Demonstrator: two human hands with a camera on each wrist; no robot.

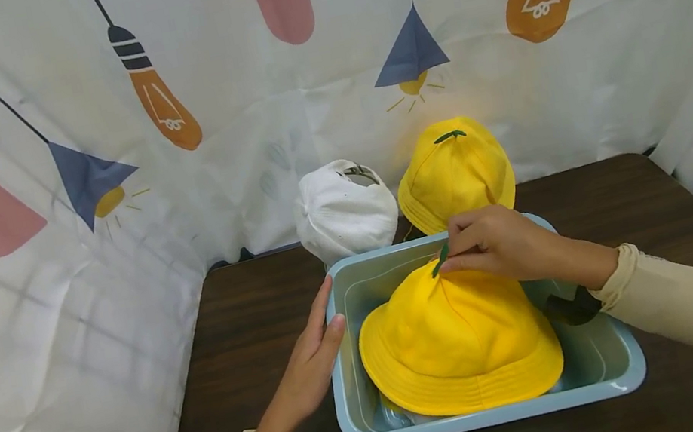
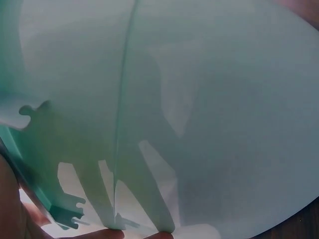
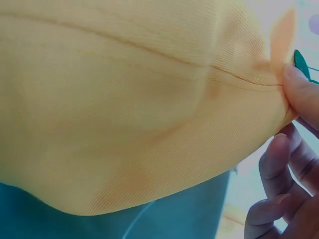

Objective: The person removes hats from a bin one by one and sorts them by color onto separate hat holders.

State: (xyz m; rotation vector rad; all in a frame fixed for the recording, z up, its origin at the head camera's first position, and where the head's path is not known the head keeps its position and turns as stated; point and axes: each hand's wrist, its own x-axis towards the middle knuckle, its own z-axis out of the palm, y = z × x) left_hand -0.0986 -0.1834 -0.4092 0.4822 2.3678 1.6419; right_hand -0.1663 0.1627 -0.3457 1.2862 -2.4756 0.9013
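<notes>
Printed curtain with bulb and lamp motifs is wrapping three sides of the booth; dark wood-grain table is sitting inside it.

Light blue plastic bin is sitting near the table's front edge. Rigid, smooth walls; probably slides easily on the wood.

Yellow bucket hat is sitting in the bin, crown up, brim draping over something I can't make out underneath. Soft woven fabric, light, no stiffness, so it's deforming wherever it's pulled. Not fragile, not slippery.

Second yellow hat and white cap are standing behind the bin, just beside each other, against the curtain.

Left hand is resting flat on the bin's left outer wall, fingers straight, gripping nothing. Looks like it's bracing the bin.

Right hand is pinching the hat's peak between thumb and fingertips, the crown tenting up under the pull; remaining fingers are loosely curled below.

Green loop at the crown tip is sitting right at the pinch. Judgement: best pick point, since the hat hangs straight from there. A brim grab would just fold it.
</notes>
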